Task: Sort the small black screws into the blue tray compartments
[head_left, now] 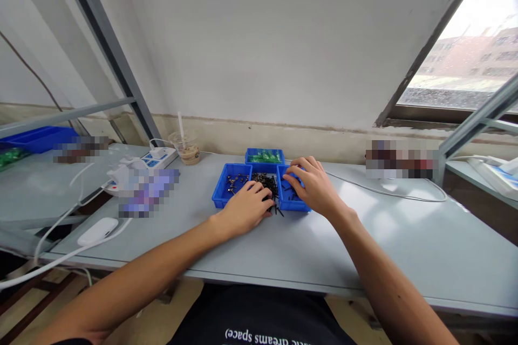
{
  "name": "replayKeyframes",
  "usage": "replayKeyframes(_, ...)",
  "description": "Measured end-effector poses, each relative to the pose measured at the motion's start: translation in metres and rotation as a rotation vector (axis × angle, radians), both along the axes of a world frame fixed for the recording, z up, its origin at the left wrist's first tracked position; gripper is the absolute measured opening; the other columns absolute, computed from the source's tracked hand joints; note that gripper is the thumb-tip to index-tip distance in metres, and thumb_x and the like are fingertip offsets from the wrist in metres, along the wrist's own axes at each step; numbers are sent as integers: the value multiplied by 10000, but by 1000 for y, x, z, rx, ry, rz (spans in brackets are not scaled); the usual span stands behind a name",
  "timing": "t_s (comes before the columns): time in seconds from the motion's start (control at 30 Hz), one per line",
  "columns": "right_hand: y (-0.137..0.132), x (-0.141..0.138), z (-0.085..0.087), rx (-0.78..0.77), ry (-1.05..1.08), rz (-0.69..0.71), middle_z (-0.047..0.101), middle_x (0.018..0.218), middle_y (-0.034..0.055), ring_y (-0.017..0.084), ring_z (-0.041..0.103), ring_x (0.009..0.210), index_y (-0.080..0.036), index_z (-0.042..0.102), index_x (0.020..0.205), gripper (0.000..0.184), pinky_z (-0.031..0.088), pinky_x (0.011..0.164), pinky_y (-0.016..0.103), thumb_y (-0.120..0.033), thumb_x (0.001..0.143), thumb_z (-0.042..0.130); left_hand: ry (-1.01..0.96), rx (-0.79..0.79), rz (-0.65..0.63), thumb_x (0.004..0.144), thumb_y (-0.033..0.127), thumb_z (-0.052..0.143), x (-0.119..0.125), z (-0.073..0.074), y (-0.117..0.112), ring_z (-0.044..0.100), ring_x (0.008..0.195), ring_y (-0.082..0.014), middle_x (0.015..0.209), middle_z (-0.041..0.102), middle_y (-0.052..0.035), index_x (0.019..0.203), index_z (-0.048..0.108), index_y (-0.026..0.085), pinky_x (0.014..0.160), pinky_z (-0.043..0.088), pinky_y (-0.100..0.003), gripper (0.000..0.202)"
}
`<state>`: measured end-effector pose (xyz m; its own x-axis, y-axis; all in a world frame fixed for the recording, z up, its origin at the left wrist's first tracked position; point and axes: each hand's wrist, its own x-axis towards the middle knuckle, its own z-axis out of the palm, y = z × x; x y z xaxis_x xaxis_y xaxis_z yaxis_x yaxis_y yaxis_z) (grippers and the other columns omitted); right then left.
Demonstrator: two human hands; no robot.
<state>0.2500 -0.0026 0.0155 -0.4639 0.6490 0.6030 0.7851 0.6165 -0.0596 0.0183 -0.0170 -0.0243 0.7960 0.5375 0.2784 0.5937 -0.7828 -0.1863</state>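
Small dark screw-like parts [265,179] lie in a heap between two blue bins, several of them loose on the table. My left hand [247,206] rests at the near side of this heap, fingers bent and slightly apart, the fingertips partly hidden among the parts. In the left blue bin [220,194] are small shiny metal pieces. My right hand [313,186] is over the right blue bin [297,206], its fingers curved and apart from the thumb, with nothing visible between them. A few dark pieces lie in that bin.
Behind the heap stands a blue bin [265,153] with green packets. To the left are a lidded drink cup [189,153] with a straw, a power strip [159,159], a white case [97,231] and cables. A white cable [376,190] crosses the table's right side.
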Motion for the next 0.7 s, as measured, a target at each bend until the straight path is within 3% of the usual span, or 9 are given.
replayKeyframes(0.33, 0, 1, 0, -3, 14, 6, 678, 1128, 103, 268, 541, 1029, -238, 693, 974, 229, 467, 916, 457, -354, 1044, 508, -25, -10, -4, 952, 351, 690, 0, 0, 0, 559, 1110, -263, 1205, 667, -63, 1085, 689, 199, 1013, 369, -413, 201)
replayKeyframes(0.7, -2, -1, 2, 1, 0, 0, 683, 1135, 102, 272, 539, 1051, -232, 693, 971, 217, 470, 921, 456, -337, 1041, 516, -93, -84, -59, 930, 319, 723, -2, 1, 2, 585, 1034, -233, 1037, 712, -22, 1046, 639, 203, 1000, 377, -393, 184)
